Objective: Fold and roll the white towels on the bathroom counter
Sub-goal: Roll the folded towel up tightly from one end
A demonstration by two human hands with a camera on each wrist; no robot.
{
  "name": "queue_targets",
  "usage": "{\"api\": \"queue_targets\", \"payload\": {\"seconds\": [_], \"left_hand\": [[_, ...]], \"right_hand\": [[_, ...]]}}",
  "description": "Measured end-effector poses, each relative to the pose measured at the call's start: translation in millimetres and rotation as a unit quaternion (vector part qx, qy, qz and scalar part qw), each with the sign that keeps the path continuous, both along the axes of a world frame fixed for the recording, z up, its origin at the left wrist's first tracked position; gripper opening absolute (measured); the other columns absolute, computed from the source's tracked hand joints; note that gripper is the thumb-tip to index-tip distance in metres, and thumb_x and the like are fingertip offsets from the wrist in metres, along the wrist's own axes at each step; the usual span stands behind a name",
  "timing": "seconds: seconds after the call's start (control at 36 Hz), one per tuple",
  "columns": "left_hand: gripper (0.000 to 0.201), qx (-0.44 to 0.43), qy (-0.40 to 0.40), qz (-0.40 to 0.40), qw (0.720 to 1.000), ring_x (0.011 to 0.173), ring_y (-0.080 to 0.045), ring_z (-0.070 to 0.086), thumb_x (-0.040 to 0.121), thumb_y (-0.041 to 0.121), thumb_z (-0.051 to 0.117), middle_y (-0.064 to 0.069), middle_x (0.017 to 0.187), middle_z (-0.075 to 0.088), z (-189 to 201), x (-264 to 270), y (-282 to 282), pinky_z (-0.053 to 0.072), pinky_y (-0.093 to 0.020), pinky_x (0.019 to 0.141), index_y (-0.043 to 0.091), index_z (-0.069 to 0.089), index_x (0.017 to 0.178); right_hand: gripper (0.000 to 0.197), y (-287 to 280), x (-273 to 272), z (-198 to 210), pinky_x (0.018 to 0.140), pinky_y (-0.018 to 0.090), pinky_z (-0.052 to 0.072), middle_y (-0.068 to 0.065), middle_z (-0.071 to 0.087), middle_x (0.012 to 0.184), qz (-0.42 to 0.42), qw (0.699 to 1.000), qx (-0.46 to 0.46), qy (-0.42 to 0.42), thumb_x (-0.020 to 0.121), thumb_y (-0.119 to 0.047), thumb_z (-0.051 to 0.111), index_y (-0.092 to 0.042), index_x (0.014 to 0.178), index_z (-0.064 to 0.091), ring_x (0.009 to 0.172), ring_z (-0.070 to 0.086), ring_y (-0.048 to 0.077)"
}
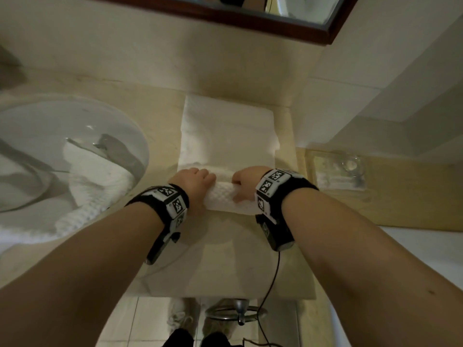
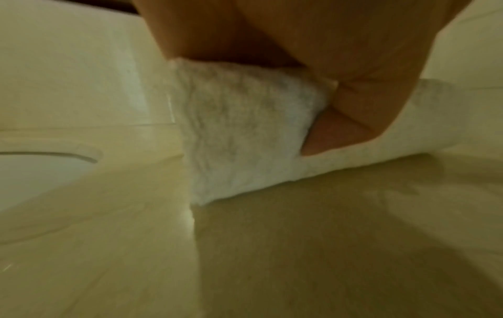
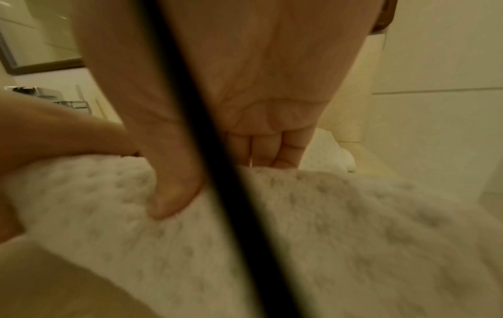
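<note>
A white towel (image 1: 226, 136) lies folded into a long strip on the beige counter (image 1: 225, 259), its near end wound into a roll (image 1: 223, 196). My left hand (image 1: 194, 180) grips the roll's left end, fingers curled over its top. My right hand (image 1: 244, 182) grips the right end the same way, thumb pressed into the near face. In the left wrist view the roll's end (image 2: 245, 133) sits under my palm. In the right wrist view the thumb (image 3: 174, 193) digs into the waffle cloth (image 3: 326, 226).
A round glass basin (image 1: 130, 136) at the left holds a second white towel (image 1: 95, 176) that spills over its rim. A clear glass tray (image 1: 338, 171) sits at the right. The wall and a wood-framed mirror (image 1: 275, 21) are beyond. The counter's front edge (image 1: 225, 295) is near my forearms.
</note>
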State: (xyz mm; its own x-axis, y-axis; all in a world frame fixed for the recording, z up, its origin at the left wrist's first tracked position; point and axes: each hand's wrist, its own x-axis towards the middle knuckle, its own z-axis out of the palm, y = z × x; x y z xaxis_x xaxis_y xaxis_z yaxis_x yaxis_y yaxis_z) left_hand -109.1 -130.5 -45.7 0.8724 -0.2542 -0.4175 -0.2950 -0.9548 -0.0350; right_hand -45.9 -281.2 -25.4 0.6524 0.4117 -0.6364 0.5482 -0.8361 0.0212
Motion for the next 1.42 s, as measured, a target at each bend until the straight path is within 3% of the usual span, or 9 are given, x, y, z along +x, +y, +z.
{"api": "queue_targets", "payload": {"seconds": [0.08, 0.19, 0.31, 0.39, 0.69, 0.81, 1.0, 1.14, 1.42], "left_hand": [[0.056, -0.032, 0.011, 0.043, 0.998, 0.108, -0.025, 0.053, 0.078, 0.038, 0.064, -0.006, 0.12, 0.053, 3, 7, 1, 0.04, -0.031, 0.086, 0.016, 0.036, 0.121], [0.048, -0.029, 0.021, 0.082, 0.996, 0.097, -0.028, 0.058, 0.076, 0.037, 0.065, -0.007, 0.11, 0.06, 8, 15, 0, 0.041, -0.029, 0.077, 0.019, 0.041, 0.114], [0.046, -0.035, 0.025, 0.073, 0.996, 0.104, -0.024, 0.054, 0.073, 0.036, 0.067, -0.003, 0.113, 0.056, 12, 21, 0, 0.041, -0.029, 0.082, 0.022, 0.046, 0.111], [0.05, -0.047, -0.025, 0.066, 0.996, 0.116, -0.021, 0.042, 0.072, 0.034, 0.067, 0.001, 0.124, 0.045, 11, 17, -1, 0.034, -0.03, 0.094, 0.025, 0.05, 0.118], [0.08, 0.057, -0.046, 0.006, 0.997, 0.134, -0.025, 0.026, 0.087, 0.032, 0.052, -0.004, 0.148, 0.021, 3, 2, 1, 0.019, -0.034, 0.111, 0.025, 0.004, 0.15], [0.081, 0.042, -0.033, 0.026, 0.998, 0.126, -0.025, 0.035, 0.078, 0.031, 0.064, -0.005, 0.136, 0.035, 4, 9, -2, 0.026, -0.033, 0.107, 0.025, 0.017, 0.144], [0.046, -0.043, 0.007, 0.133, 0.99, 0.106, -0.029, 0.054, 0.082, 0.027, 0.059, -0.009, 0.113, 0.055, 19, 16, -7, 0.041, -0.033, 0.082, 0.017, 0.034, 0.12], [0.04, -0.102, 0.066, 0.191, 0.974, 0.083, -0.027, 0.051, 0.084, 0.021, 0.06, -0.001, 0.083, 0.044, 23, 19, -7, 0.04, -0.031, 0.07, 0.015, 0.035, 0.115], [0.062, -0.02, -0.103, 0.027, 0.994, 0.126, -0.022, 0.035, 0.079, 0.041, 0.055, -0.001, 0.139, 0.035, 11, 1, 4, 0.022, -0.032, 0.105, 0.018, 0.036, 0.134]], "right_hand": [[0.05, -7, -9, -2, 0.097, 0.035, 0.04, 0.003, 0.046, 0.133, 0.027, 0.996, 0.068, -0.046, 0.089, -0.036, 0.057, -0.025, 0.135, 0.041, 0.119, 0.047, 0.025], [0.044, -21, -25, -8, 0.1, 0.033, 0.031, 0.005, 0.039, 0.134, 0.105, 0.978, 0.144, -0.108, 0.095, -0.032, 0.044, -0.02, 0.136, 0.037, 0.121, 0.04, 0.025], [0.073, -30, -27, -6, 0.104, 0.035, 0.034, 0.003, 0.037, 0.135, 0.125, 0.982, 0.106, -0.092, 0.083, -0.054, 0.058, -0.02, 0.141, 0.03, 0.121, 0.039, 0.023], [0.062, -25, -24, -4, 0.096, 0.035, 0.04, 0.004, 0.042, 0.129, 0.107, 0.987, 0.091, -0.082, 0.083, -0.035, 0.064, -0.018, 0.136, 0.037, 0.117, 0.043, 0.025], [0.03, 7, 9, -3, 0.075, 0.03, 0.05, 0.0, 0.066, 0.105, 0.009, 0.999, 0.003, -0.033, 0.084, -0.026, 0.062, -0.027, 0.114, 0.059, 0.092, 0.063, 0.024], [0.032, 7, 6, -2, 0.082, 0.036, 0.053, 0.002, 0.062, 0.106, -0.005, 1.0, 0.003, -0.022, 0.081, -0.022, 0.064, -0.024, 0.113, 0.06, 0.093, 0.063, 0.026], [0.057, -18, -19, 1, 0.103, 0.034, 0.027, 0.005, 0.033, 0.138, 0.073, 0.978, 0.146, -0.131, 0.09, -0.015, 0.046, -0.023, 0.143, 0.028, 0.126, 0.034, 0.026], [0.075, -30, -24, 3, 0.104, 0.034, 0.034, 0.005, 0.032, 0.138, 0.106, 0.981, 0.128, -0.102, 0.081, -0.038, 0.066, -0.022, 0.143, 0.027, 0.125, 0.034, 0.024], [0.043, -10, -16, -2, 0.084, 0.037, 0.045, 0.009, 0.049, 0.116, 0.054, 0.986, 0.101, -0.121, 0.089, -0.02, 0.057, -0.021, 0.128, 0.038, 0.105, 0.048, 0.03]]}}
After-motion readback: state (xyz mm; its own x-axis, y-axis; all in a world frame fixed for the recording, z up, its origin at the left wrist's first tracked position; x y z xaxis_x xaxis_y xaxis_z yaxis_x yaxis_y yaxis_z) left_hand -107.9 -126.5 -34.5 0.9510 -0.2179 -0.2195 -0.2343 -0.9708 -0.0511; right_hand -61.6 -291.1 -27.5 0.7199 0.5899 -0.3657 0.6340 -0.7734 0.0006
